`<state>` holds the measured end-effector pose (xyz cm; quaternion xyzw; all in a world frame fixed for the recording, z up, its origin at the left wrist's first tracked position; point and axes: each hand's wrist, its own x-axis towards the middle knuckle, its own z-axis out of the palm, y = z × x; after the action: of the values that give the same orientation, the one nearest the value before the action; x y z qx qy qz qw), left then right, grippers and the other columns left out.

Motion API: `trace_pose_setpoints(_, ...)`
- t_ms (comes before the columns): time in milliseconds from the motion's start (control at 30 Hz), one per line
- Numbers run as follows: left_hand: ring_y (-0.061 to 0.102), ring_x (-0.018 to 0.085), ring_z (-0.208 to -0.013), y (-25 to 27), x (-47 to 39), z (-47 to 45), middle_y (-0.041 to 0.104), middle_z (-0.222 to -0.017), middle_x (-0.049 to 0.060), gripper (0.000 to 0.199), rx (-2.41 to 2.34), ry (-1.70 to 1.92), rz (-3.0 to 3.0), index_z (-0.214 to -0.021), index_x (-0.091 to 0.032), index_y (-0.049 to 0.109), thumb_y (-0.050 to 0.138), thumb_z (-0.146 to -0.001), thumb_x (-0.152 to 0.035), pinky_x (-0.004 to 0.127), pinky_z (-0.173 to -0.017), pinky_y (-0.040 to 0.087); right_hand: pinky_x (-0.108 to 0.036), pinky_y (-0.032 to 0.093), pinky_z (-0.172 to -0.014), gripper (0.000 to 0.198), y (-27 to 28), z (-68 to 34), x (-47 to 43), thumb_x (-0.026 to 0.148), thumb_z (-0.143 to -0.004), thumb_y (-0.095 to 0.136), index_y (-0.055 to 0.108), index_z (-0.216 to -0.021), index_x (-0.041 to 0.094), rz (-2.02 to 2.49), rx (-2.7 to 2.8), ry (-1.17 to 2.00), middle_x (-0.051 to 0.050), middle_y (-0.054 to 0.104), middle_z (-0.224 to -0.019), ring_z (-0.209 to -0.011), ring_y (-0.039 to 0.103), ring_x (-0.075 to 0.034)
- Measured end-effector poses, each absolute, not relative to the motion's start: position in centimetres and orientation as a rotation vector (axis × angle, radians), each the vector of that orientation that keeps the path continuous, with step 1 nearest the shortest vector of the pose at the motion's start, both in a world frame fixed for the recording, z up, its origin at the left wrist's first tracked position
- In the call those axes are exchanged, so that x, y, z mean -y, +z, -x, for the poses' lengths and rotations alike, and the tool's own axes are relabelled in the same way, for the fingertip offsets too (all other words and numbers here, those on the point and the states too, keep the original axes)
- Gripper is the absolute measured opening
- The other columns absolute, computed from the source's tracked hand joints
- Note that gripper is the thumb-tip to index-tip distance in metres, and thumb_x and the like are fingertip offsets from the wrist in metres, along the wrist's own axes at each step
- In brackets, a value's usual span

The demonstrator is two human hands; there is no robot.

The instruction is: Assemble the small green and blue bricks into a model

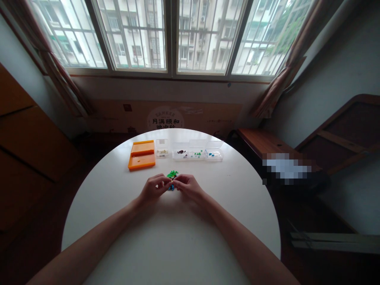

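A small building-brick model (172, 174), green at the top and blue at the bottom with some dark and yellow parts, is between my two hands above the white table. My left hand (154, 187) grips its left side, fingers bent and thumb against it. From the right, my right hand (188, 185) pinches the model with thumb and forefinger. The fingertips of both hands nearly meet and cover its middle. Whether the model touches the tabletop I cannot tell.
Beyond my hands lie an orange tray (141, 163) and a clear box (162, 153) with pale pieces. Further clear boxes hold dark pieces (181, 152), green pieces (198, 154) and blue pieces (211, 154). The round table's (118, 225) far edge is near the window wall.
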<state>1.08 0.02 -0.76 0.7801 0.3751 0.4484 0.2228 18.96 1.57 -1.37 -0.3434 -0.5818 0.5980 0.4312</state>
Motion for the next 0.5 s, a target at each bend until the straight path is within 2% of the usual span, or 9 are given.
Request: trace_pose_setpoints(500,0.048,0.007,-0.051,-0.65,-0.05,-1.05,0.058,-0.064,0.002,0.016,-1.047,1.221,-2.166,-0.081,-0.013,0.067,0.059,-0.082,-0.027,0.017,-0.049,0.04,-0.022,0.038,-0.048,0.036,-1.34,-19.03,-1.56,0.046,-0.068,0.069,0.067,-0.077,0.012,0.87,1.502,1.46,-0.002,0.062,-0.062,-0.051,0.051,-0.01)
